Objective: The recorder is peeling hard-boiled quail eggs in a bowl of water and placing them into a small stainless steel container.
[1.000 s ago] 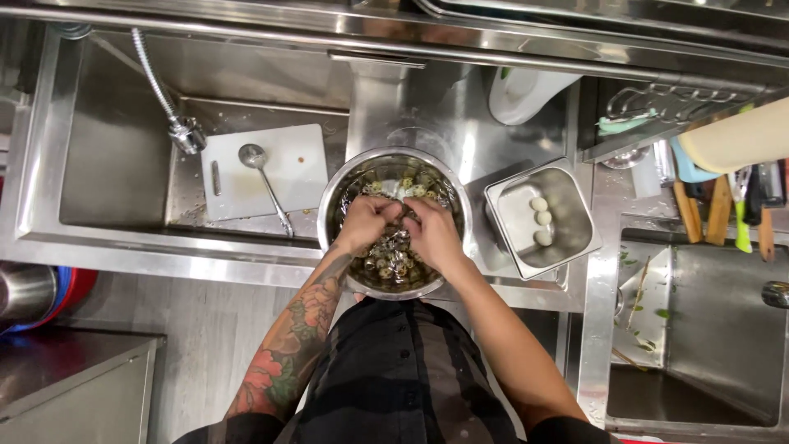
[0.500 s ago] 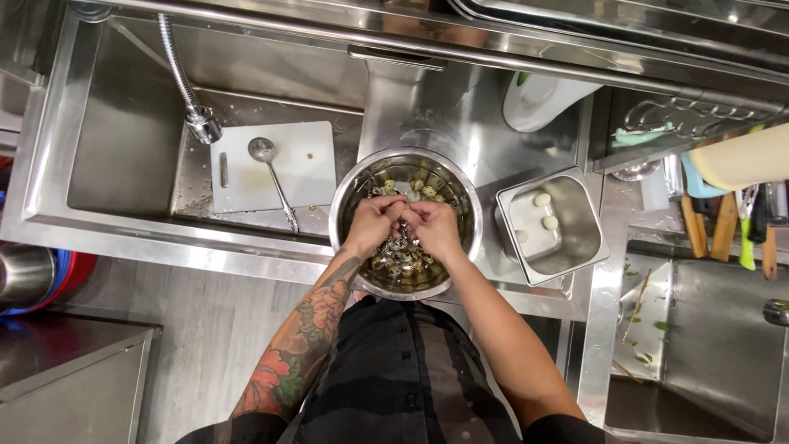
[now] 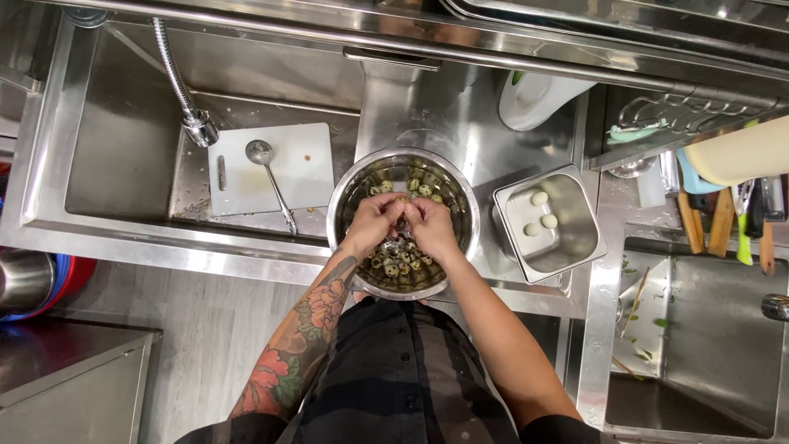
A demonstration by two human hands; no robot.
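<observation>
**Peeling speckled eggs over the bowl, three done so far**

Both hands are pinched together on one small egg [image 3: 402,215], right over the middle of the metal bowl [image 3: 345,193]. The left hand [image 3: 374,224] and right hand [image 3: 429,226] have their fingertips touching around it, so they're closed on that egg, though it's mostly hidden and I can't tell how much shell is off.

Progress-wise, I'd say it's early. The bowl holds a big heap of speckled eggs [image 3: 400,261] in water, way too many and too small to count, plus a few loose ones [image 3: 417,188] near the far rim. Some of that heap might just be shell bits, hard to say.

Just right of the bowl sits a square steel pan [image 3: 575,238] with exactly three pale peeled eggs [image 3: 540,212] in it. So three finished, one in hand, loads left.

Further out: one white cutting board [image 3: 308,164] down in the sink to the left, one ladle [image 3: 261,153] lying on it, and one spray hose [image 3: 185,103] hanging above. It all sits on a steel table [image 3: 427,99].
</observation>
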